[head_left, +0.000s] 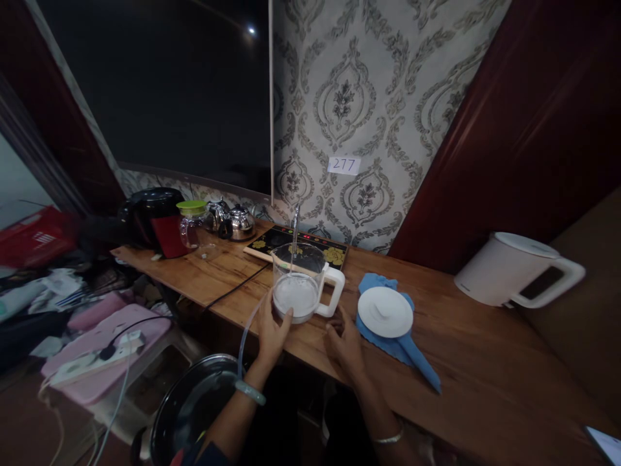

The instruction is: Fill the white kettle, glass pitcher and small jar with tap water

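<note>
Where the jug (297, 294) stands: upright near the front edge of the counter (466, 362); I cannot tell whether its base rests fully on the wood.
Left hand (272, 331): I find its fingers wrapped round the jug's left side, thumb across the front.
Right hand (348, 343): fingers loosely bent, holding nothing that I can see, just beside the foot of the handle (338, 291); contact unconfirmed.
Jug wall: clear, probably glass; I rate it stiff, fragile and slippery if wet.
Jug contents: whitish, apparently water; I judge the load fairly heavy and liable to slop.
Recommended hold: the white handle, a full loop, with the other hand steadying the low wall opposite.
Lid (389, 321): off the jug, on the blue cloth (421, 366); likely light, best lifted by its knob.
</note>
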Demonstrator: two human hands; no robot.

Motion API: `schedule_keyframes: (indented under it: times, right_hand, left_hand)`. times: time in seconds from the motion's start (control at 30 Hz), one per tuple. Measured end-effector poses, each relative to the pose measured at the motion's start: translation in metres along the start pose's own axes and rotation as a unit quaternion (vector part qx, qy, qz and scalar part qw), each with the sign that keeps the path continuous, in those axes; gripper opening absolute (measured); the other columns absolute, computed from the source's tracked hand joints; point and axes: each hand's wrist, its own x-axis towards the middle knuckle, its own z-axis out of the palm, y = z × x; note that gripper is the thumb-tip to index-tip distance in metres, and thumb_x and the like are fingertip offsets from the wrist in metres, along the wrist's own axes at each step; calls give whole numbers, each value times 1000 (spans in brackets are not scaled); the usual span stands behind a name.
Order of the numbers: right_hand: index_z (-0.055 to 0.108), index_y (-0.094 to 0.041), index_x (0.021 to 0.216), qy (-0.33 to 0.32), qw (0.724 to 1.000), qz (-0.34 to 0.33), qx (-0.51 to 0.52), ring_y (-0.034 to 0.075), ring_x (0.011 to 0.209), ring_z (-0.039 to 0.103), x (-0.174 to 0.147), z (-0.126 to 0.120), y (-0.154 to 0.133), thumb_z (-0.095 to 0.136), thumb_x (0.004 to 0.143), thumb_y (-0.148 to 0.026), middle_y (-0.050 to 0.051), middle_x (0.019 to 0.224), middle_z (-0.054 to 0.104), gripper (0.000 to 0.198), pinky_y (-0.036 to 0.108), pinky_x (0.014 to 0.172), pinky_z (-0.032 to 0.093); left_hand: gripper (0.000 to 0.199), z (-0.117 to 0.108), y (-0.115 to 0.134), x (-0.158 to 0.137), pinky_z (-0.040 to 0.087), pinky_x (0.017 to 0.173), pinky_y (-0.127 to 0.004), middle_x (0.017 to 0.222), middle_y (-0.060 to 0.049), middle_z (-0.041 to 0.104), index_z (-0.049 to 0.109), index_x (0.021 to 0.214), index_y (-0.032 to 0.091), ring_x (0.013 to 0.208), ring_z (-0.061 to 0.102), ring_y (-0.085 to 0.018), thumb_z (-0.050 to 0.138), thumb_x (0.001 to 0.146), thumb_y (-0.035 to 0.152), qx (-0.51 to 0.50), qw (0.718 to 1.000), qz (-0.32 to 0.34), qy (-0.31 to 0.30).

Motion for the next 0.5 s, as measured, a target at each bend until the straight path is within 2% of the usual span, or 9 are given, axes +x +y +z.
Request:
schedule_keyframes:
  times: [0.5]
  right_hand:
    - [55, -13, 142, -6, 1000, -11, -2, 22, 78, 68, 1, 0, 4, 58, 76, -32, 8, 92, 74, 69, 36, 73, 58]
  left_hand:
    - [67, -1, 2, 0, 41, 117, -55, 150, -18, 53, 46, 146, 19, 140, 51, -32, 64, 90, 50, 5, 1000, 2, 4]
